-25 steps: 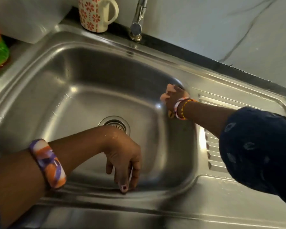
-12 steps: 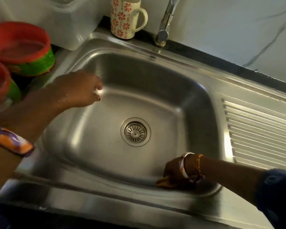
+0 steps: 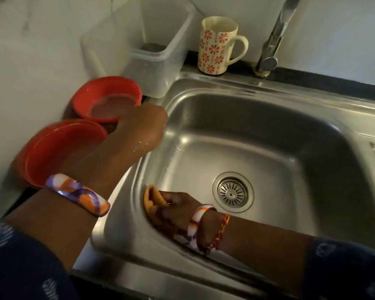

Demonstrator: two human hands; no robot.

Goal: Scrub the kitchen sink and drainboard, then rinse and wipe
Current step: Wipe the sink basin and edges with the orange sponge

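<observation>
since half a second ago the right hand (image 3: 173, 210) slid its orange sponge (image 3: 151, 198), pinched in its fingers, to the sink's (image 3: 268, 135) near-left corner; left hand (image 3: 144, 126) rests on the rim, fingers hidden, cannot tell.

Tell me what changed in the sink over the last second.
The right hand, gripping the orange sponge, swept from the basin's far right corner along the near wall to its near left corner. The left hand left the near wall for the sink's left rim. The mug stayed put.
</observation>
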